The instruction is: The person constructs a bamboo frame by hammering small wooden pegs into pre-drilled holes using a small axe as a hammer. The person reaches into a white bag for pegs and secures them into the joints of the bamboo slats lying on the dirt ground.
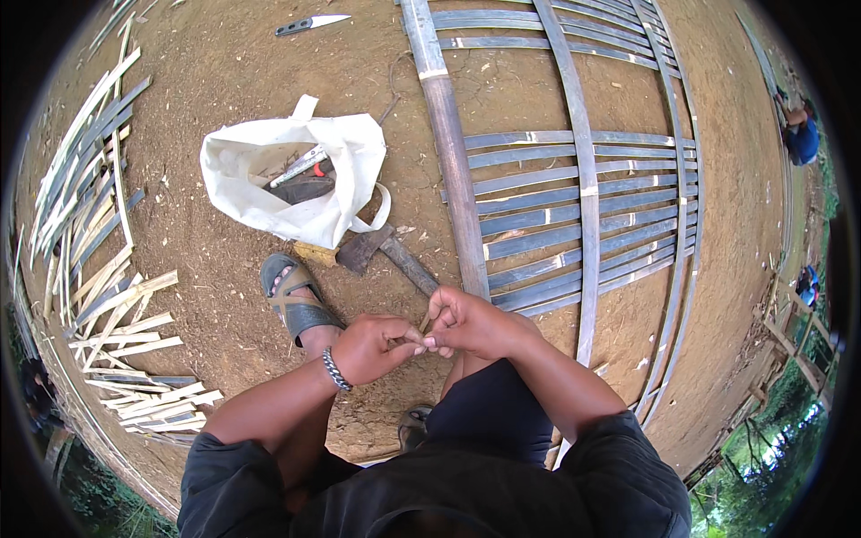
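Left hand (372,348) touched right hand (462,321), fingertips (430,342) pinched together, likely for control; anything between unclear. Open bag (359,148) at eleven o'clock seemingly kept tools (300,168) reachable.

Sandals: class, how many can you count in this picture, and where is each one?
2. One sandal is on the foot below the white bag; the other, partly hidden, is beside the dark shorts. More may be hidden.

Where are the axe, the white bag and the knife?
Axe (361,251), head view: on its metal blade.
White bag (291,220), head view: on its near wall.
Knife (320,21), head view: on its blade, near the handle.
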The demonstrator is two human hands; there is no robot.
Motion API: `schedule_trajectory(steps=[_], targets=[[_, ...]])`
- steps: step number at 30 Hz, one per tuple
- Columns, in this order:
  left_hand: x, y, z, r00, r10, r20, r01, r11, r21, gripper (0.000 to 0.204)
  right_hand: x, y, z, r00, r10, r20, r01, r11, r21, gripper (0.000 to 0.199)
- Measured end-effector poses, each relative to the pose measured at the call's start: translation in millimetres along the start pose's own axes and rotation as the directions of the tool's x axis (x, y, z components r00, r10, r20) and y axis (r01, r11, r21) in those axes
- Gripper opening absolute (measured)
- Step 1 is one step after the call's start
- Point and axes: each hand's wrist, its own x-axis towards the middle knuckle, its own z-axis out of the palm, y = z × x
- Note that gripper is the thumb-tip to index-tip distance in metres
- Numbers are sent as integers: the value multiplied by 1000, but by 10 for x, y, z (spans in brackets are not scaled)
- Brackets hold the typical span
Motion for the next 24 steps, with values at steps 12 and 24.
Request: schedule_trajectory(steps=[12,24], targets=[[-371,-375,143,915,-385,119,368,676,-638,29,245,-67,183,993,-120,-12,96,844,-527,45],[-96,-406,-173,811,-431,-396,268,875,-403,21,1012,541,-112,841,-404,-361,-267,270,-925,50]])
